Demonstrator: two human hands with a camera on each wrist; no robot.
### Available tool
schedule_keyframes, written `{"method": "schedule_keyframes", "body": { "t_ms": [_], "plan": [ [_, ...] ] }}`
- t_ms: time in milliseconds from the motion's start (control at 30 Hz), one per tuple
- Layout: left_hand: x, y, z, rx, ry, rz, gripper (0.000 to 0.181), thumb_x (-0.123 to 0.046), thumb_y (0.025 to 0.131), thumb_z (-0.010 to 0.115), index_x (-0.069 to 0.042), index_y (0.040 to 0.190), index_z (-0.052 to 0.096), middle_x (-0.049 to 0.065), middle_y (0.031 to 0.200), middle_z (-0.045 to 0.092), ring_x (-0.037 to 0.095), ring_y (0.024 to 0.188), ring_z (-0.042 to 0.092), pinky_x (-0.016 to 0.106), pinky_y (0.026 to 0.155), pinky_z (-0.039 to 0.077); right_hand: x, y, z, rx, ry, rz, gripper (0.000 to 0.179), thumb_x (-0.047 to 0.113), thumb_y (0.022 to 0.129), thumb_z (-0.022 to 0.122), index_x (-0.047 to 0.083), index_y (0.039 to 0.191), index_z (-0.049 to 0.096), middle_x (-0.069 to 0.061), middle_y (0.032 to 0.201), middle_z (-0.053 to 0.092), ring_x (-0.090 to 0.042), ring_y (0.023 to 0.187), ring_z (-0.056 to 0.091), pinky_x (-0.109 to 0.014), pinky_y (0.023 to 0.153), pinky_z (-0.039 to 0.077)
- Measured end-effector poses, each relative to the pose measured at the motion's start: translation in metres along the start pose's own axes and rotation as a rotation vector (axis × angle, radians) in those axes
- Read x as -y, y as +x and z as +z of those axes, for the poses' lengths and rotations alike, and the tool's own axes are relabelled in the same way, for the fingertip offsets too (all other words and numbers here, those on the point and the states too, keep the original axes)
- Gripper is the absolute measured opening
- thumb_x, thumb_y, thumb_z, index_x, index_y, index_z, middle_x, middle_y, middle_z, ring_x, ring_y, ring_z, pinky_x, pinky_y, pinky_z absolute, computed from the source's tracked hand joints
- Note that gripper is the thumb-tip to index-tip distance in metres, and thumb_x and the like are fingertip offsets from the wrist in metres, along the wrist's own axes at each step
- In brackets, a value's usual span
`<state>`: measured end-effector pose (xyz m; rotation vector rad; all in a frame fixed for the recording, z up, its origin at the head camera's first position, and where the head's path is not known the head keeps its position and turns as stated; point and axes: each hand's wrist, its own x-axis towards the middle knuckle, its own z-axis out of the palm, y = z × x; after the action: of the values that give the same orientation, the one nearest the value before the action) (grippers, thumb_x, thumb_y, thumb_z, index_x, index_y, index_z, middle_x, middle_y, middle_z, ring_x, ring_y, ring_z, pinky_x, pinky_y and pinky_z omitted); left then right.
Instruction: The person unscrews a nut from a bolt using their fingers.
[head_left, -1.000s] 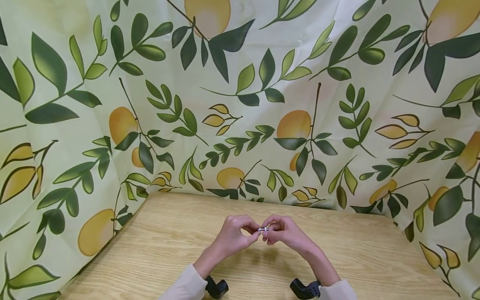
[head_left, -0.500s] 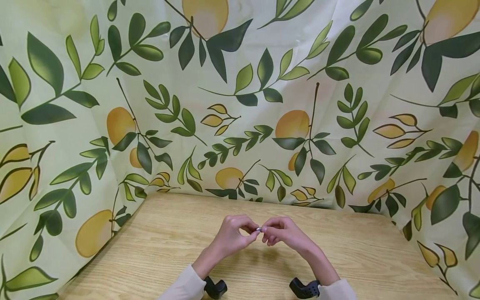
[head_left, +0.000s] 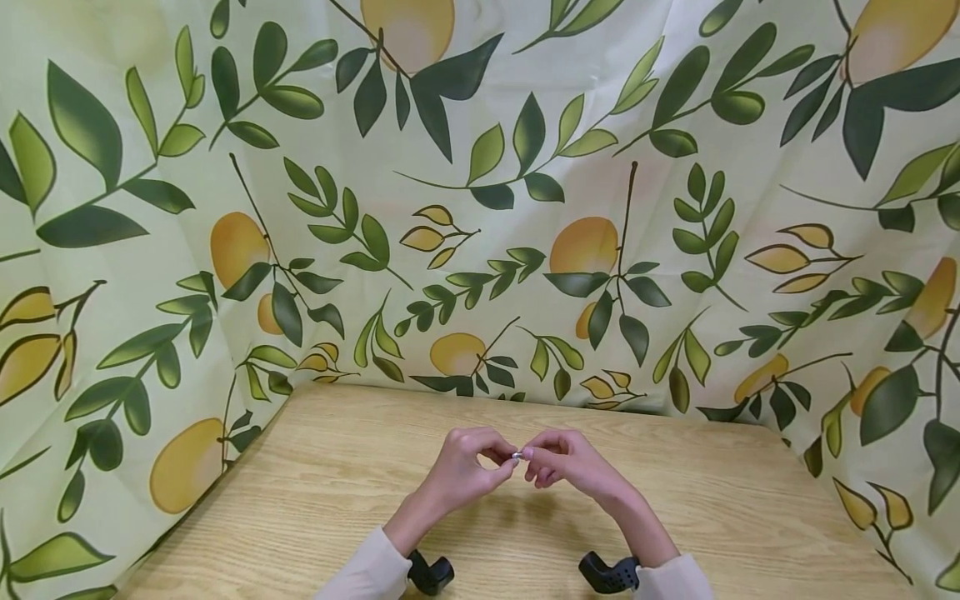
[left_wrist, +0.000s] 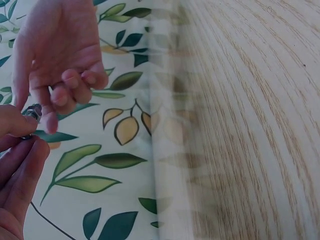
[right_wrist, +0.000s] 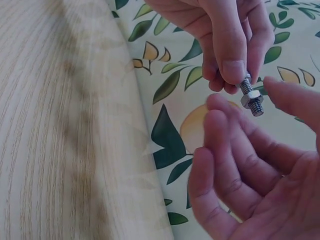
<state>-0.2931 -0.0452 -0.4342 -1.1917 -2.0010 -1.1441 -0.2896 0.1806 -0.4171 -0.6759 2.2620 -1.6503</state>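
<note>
My left hand (head_left: 468, 467) pinches a small metal bolt (right_wrist: 246, 86) between thumb and fingers, covering its head end. A hex nut (right_wrist: 251, 99) sits on the threads near the bolt's free end, with a short bit of thread (right_wrist: 257, 109) past it. My right hand (head_left: 573, 462) is beside the nut. Its thumb (right_wrist: 287, 100) and index finger lie on either side of the nut, and the right wrist view shows gaps between them and it. The other right fingers (right_wrist: 235, 175) are loosely bent. In the left wrist view, the bolt's end (left_wrist: 34, 111) shows just past the left thumb.
Both hands are above a light wood-grain table (head_left: 337, 517). A cloth (head_left: 480, 292) printed with leaves and fruit rises behind the table and along its sides. Black wrist mounts (head_left: 431, 575) sit below both forearms, next to pale sleeves (head_left: 367, 575).
The right thumb and index finger have shifted left along the bolt. Less of the bolt shows between the hands in the head view. The left hand stays almost in place, keeping its pinch.
</note>
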Motion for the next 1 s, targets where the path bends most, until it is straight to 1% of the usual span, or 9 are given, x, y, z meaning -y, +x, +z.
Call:
{"method": "schedule_keyframes", "body": {
  "t_ms": [167, 367, 533, 700, 767, 867, 1000],
  "plan": [
    [-0.0002, -0.0002, 0.0001, -0.006, 0.004, 0.006, 0.015, 0.007, 0.078, 0.08, -0.006, 0.084, 0.077, 0.002, 0.08, 0.078, 0.003, 0.07, 0.072, 0.014, 0.065, 0.06, -0.0006, 0.001, 0.0004, 0.023, 0.003, 0.016, 0.046, 0.028, 0.106, 0.057, -0.017, 0.113, 0.064, -0.008, 0.085, 0.073, -0.01, 0.072, 0.069, -0.025, 0.072, 0.063],
    [-0.0007, 0.0004, -0.0002, -0.005, 0.003, 0.003, 0.014, 0.006, 0.079, 0.081, -0.006, 0.084, 0.077, 0.002, 0.08, 0.077, 0.004, 0.07, 0.072, 0.014, 0.066, 0.061, -0.0003, -0.0007, -0.0001, 0.014, -0.007, -0.007, 0.036, 0.023, 0.104, 0.06, -0.011, 0.115, 0.065, -0.01, 0.088, 0.073, -0.011, 0.074, 0.068, -0.027, 0.074, 0.064],
    [0.0001, 0.0006, -0.0003, -0.002, 0.002, 0.004, 0.013, 0.005, 0.079, 0.081, -0.006, 0.084, 0.076, 0.002, 0.08, 0.077, 0.003, 0.07, 0.072, 0.014, 0.066, 0.061, 0.0002, -0.0012, 0.0001, 0.006, 0.003, -0.03, 0.031, 0.016, 0.101, 0.064, -0.011, 0.117, 0.062, -0.011, 0.089, 0.074, -0.012, 0.076, 0.069, -0.034, 0.076, 0.065],
    [-0.0001, 0.0006, -0.0003, 0.008, -0.006, -0.004, 0.013, 0.005, 0.079, 0.081, -0.006, 0.085, 0.076, 0.003, 0.08, 0.077, 0.003, 0.07, 0.072, 0.013, 0.066, 0.06, 0.0009, -0.001, 0.0005, 0.002, 0.017, -0.051, 0.029, 0.008, 0.097, 0.066, -0.012, 0.117, 0.058, -0.008, 0.088, 0.074, -0.012, 0.076, 0.07, -0.032, 0.075, 0.064],
    [-0.0005, 0.0007, -0.0003, 0.007, -0.008, -0.004, 0.012, 0.005, 0.079, 0.081, -0.006, 0.084, 0.076, 0.003, 0.08, 0.077, 0.003, 0.069, 0.072, 0.014, 0.066, 0.06, 0.0014, -0.0009, 0.0005, 0.0, 0.011, -0.05, 0.031, 0.01, 0.098, 0.066, -0.012, 0.118, 0.058, -0.008, 0.087, 0.074, -0.012, 0.076, 0.07, -0.033, 0.075, 0.064],
    [-0.0006, 0.0004, 0.0001, 0.003, -0.006, -0.001, 0.012, 0.005, 0.079, 0.081, -0.006, 0.084, 0.076, 0.003, 0.079, 0.077, 0.004, 0.069, 0.072, 0.013, 0.066, 0.06, 0.0016, -0.0009, 0.0001, -0.003, -0.008, -0.035, 0.034, 0.017, 0.101, 0.064, -0.011, 0.118, 0.061, -0.01, 0.087, 0.074, -0.012, 0.074, 0.069, -0.034, 0.076, 0.065],
    [0.0004, 0.0001, 0.0011, -0.002, -0.005, 0.006, 0.012, 0.005, 0.08, 0.08, -0.006, 0.084, 0.076, 0.003, 0.079, 0.077, 0.004, 0.069, 0.072, 0.012, 0.066, 0.06, 0.001, -0.0006, 0.0, -0.003, -0.028, -0.003, 0.038, 0.026, 0.105, 0.059, -0.011, 0.113, 0.066, -0.009, 0.086, 0.073, -0.011, 0.073, 0.069, -0.029, 0.073, 0.064]
  ]
}}
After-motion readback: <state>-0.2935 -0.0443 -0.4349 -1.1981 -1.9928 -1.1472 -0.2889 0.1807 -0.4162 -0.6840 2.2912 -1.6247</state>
